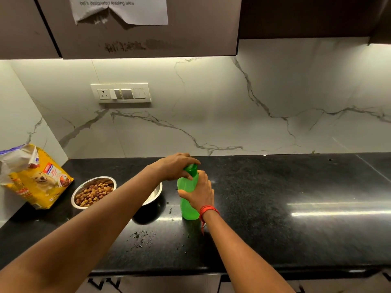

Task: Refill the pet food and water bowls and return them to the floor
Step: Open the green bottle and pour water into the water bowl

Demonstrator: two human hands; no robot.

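A green plastic bottle (187, 205) stands upright on the black counter (275, 197). My right hand (200, 192) is wrapped around its body. My left hand (176, 166) grips the green cap on top. To the left, a steel bowl (94, 192) holds brown kibble. A second steel bowl (155, 192) sits between that bowl and the bottle, mostly hidden behind my left forearm, so its contents do not show. An opened yellow pet food bag (36, 178) leans in the left corner.
Water drops (141, 236) lie on the counter in front of the bowls. A switch plate (121, 93) is on the marble backsplash. Dark cabinets hang overhead with a paper note (120, 9) taped on. The counter's front edge runs across the bottom.
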